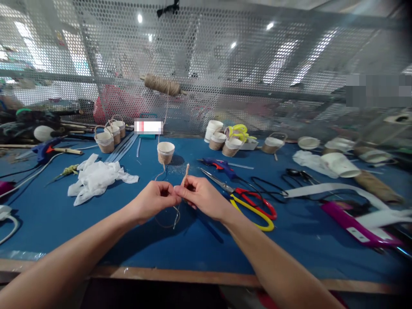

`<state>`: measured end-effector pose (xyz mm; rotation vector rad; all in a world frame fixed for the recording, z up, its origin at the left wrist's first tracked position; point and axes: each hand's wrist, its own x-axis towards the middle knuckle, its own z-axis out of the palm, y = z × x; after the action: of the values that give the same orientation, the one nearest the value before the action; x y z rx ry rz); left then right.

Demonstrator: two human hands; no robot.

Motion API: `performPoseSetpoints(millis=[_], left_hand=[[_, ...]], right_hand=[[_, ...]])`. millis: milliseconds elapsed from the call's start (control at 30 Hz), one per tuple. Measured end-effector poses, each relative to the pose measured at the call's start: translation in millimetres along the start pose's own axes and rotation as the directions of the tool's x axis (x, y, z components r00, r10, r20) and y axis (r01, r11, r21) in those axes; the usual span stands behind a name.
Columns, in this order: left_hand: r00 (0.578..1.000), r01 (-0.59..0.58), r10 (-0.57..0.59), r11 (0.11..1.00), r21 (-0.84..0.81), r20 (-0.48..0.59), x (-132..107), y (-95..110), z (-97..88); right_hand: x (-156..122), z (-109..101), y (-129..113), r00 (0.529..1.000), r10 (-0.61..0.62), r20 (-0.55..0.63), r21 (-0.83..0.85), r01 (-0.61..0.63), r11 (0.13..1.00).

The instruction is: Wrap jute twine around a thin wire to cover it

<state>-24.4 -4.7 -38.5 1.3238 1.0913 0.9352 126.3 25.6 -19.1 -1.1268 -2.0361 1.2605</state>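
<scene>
Over the smooth blue desk [135, 251], the right hand [206, 197] pinches a slender twine-wrapped stem [186, 172] (tan, fibrous); the left hand [153, 199], pinched closed alongside, hides any hold.

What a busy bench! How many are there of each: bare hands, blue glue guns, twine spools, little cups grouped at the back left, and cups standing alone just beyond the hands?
Bare hands: 2
Blue glue guns: 2
Twine spool: 1
Back-left cups: 3
Lone cup: 1
Total: 9
</scene>
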Motion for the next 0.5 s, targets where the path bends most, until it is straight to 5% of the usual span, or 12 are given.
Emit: performPoseSetpoints(millis=[167,333,500], left_hand=[[1.0,0.018,-0.018,0.999,-0.033,-0.004,-0.1,1.0,0.4],[0.988,0.146,-0.13,0.965,-0.219,0.084,-2.5,6.0,0.0],[0.99,0.136,-0.124,0.972,-0.193,0.074,-2.9,7.4,0.5]], right_hand=[[1.4,1.0,2.1,1.0,0.016,-0.006,0.061,-0.015,0.998],[3.2,-3.7,5.6,0.993,-0.069,0.099,0.342,0.031,0.939],[3.2,-5.8,5.5,0.992,-0.031,0.121,0.276,-0.003,0.961]])
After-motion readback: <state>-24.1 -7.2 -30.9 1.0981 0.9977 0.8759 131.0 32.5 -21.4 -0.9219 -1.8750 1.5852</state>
